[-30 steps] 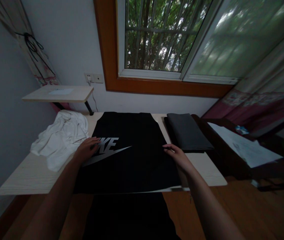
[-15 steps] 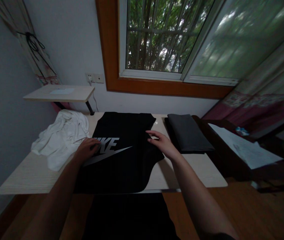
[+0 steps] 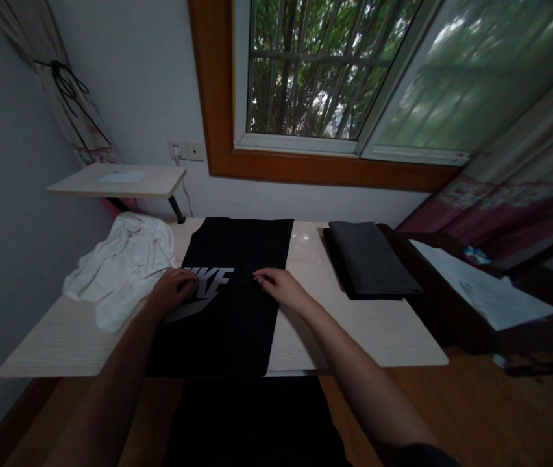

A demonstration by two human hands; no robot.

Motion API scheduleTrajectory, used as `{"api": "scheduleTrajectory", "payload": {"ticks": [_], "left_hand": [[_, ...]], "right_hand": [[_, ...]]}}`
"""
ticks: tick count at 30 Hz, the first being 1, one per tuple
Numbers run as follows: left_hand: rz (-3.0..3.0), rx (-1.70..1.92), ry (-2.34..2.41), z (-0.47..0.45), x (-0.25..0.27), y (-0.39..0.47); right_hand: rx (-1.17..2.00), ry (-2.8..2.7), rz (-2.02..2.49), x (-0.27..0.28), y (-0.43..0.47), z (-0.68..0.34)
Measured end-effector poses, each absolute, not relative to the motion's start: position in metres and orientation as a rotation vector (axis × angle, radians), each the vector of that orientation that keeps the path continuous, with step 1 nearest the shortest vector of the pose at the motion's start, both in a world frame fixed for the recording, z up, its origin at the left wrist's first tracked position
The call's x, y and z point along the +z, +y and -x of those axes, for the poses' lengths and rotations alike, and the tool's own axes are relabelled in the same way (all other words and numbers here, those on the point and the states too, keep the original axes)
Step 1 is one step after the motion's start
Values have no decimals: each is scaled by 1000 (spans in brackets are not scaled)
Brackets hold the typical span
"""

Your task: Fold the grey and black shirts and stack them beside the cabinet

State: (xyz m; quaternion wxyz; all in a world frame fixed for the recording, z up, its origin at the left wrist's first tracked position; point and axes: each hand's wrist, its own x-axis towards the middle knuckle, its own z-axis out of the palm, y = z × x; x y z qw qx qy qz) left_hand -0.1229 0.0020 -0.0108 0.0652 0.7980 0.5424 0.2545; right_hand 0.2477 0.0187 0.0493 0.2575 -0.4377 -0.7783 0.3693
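Note:
A black T-shirt (image 3: 222, 344) with grey NIKE lettering lies on the table in front of me. Its right side is folded inward, leaving a straight right edge and covering part of the printed swoosh. My left hand (image 3: 172, 288) rests on the shirt's left part, fingers stretched flat over the first letters. Over the folded flap is my right hand (image 3: 279, 285), its thumb and fingers drawn together at the black cloth. Exactly how the fabric sits between those fingertips is hard to see, dark on dark.
A crumpled white garment (image 3: 125, 259) lies left on the pale table (image 3: 354, 337), below a small raised shelf (image 3: 154, 185). Folded dark grey and black clothes (image 3: 374, 259) are at the right. Beyond them, papers (image 3: 481, 285) lie on dark furniture. A wall and window stand behind.
My right hand has moved left, bringing the shirt's right side inward over the front, so the swoosh is partly covered. My left hand has stayed in place.

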Motion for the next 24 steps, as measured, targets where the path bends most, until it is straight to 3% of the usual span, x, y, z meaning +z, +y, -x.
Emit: {"api": "scheduleTrajectory", "payload": {"ticks": [4, 9, 17, 24], "left_hand": [[-2407, 783, 1643, 122, -9, 1], [-2428, 805, 1593, 119, -9, 0], [-2459, 718, 1433, 112, -6, 1], [-2500, 555, 1469, 98, 11, 8]], "right_hand": [[431, -2250, 1405, 35, 26, -268], [198, -2388, 1388, 25, 21, -285], [105, -2468, 1317, 24, 9, -313], [311, -2489, 1099, 24, -13, -320]]}}
